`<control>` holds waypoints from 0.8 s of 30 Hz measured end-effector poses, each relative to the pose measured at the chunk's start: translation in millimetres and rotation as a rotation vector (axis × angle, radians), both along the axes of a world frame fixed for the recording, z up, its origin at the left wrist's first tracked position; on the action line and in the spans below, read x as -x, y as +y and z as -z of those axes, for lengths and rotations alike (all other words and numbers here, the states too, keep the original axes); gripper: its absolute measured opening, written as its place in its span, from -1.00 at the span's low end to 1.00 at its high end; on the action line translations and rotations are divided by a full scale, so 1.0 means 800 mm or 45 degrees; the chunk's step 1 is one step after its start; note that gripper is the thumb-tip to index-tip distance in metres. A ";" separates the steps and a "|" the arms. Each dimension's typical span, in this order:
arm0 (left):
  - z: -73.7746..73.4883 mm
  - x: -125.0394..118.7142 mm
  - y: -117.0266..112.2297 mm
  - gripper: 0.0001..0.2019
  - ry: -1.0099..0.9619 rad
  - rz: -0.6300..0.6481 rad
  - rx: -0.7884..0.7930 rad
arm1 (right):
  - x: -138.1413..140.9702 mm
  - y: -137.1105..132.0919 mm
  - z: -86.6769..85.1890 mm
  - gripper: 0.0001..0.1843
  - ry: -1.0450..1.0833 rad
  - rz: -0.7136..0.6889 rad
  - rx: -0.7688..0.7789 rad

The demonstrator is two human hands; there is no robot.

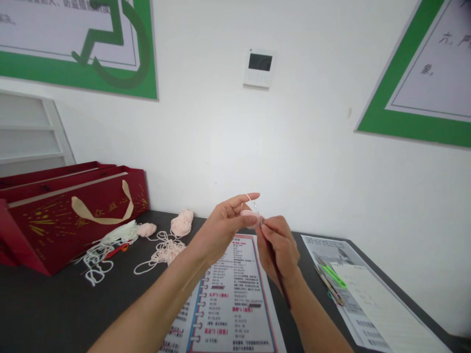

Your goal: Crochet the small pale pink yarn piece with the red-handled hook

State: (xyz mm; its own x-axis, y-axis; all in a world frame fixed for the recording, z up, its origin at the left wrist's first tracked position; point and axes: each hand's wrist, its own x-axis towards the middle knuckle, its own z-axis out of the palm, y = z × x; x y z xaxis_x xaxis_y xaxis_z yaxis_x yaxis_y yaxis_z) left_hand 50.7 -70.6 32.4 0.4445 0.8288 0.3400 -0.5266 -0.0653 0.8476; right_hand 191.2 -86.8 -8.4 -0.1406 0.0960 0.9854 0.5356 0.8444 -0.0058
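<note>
My left hand [222, 223] pinches a small pale pink crochet piece [249, 214] between thumb and fingers, its index finger stretched out. A thin yarn strand runs from that fingertip down towards the piece. In my right hand [283, 242] is a crochet hook [276, 267] with a dark brown handle that slants down along the palm. Its silvery tip shows at the edge of the pink piece, between the two hands. Both hands are raised over a printed pattern sheet [241, 299] on the dark table. The fingers partly cover the crochet piece.
Pink yarn balls [182, 223] and loose pink yarn [167, 252] lie on the left, near white yarn [97, 257] and a red-orange tool [118, 249]. Red gift bags [99, 201] stand behind. Green-handled snips [333, 274] rest on papers [371, 294] at right. A white wall rises behind the table.
</note>
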 end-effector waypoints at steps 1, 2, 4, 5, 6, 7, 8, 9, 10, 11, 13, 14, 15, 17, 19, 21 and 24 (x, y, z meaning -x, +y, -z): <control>-0.002 0.004 0.001 -0.60 0.001 0.027 0.007 | -0.001 0.000 -0.003 -0.67 0.071 -0.117 0.120; -0.003 0.007 0.003 -0.59 0.006 0.043 0.013 | -0.002 -0.001 -0.006 -0.73 0.159 -0.243 0.264; -0.004 0.014 0.007 -0.59 0.011 0.043 0.022 | -0.004 -0.004 -0.013 -0.83 0.315 -0.458 0.517; -0.005 0.017 0.009 -0.59 0.014 0.034 0.025 | -0.005 -0.006 -0.016 -0.86 0.348 -0.523 0.589; -0.005 0.020 0.012 -0.59 0.015 0.025 0.025 | -0.007 -0.007 -0.018 -0.88 0.353 -0.554 0.627; -0.005 0.022 0.013 -0.59 0.016 0.017 0.023 | -0.009 -0.009 -0.019 -0.89 0.340 -0.555 0.649; -0.006 0.024 0.015 -0.60 0.022 0.014 0.020 | -0.012 -0.011 -0.021 -0.88 0.324 -0.538 0.668; -0.006 0.026 0.016 -0.60 0.032 0.017 0.017 | -0.014 -0.012 -0.022 -0.88 0.307 -0.518 0.683; -0.007 0.027 0.017 -0.61 0.044 0.024 0.013 | -0.017 -0.014 -0.023 -0.87 0.291 -0.505 0.696; -0.007 0.029 0.017 -0.61 0.057 0.033 0.008 | -0.019 -0.015 -0.025 -0.87 0.276 -0.503 0.712; -0.008 0.031 0.017 -0.63 0.084 0.051 -0.006 | -0.024 -0.018 -0.028 -0.88 0.257 -0.522 0.750; -0.009 0.032 0.017 -0.64 0.096 0.060 -0.012 | -0.026 -0.019 -0.030 -0.89 0.257 -0.538 0.775; -0.009 0.034 0.017 -0.65 0.110 0.074 -0.015 | -0.028 -0.020 -0.032 -0.90 0.265 -0.556 0.803; -0.010 0.037 0.017 -0.67 0.152 0.128 -0.011 | -0.032 -0.023 -0.036 -0.91 0.286 -0.595 0.872; -0.010 0.041 0.018 -0.67 0.197 0.208 0.005 | -0.036 -0.025 -0.039 -0.89 0.298 -0.635 0.938; -0.010 0.045 0.020 -0.66 0.234 0.282 0.020 | -0.040 -0.026 -0.041 -0.87 0.293 -0.674 0.992; -0.010 0.048 0.022 -0.66 0.276 0.374 0.029 | -0.044 -0.024 -0.041 -0.85 0.278 -0.763 1.045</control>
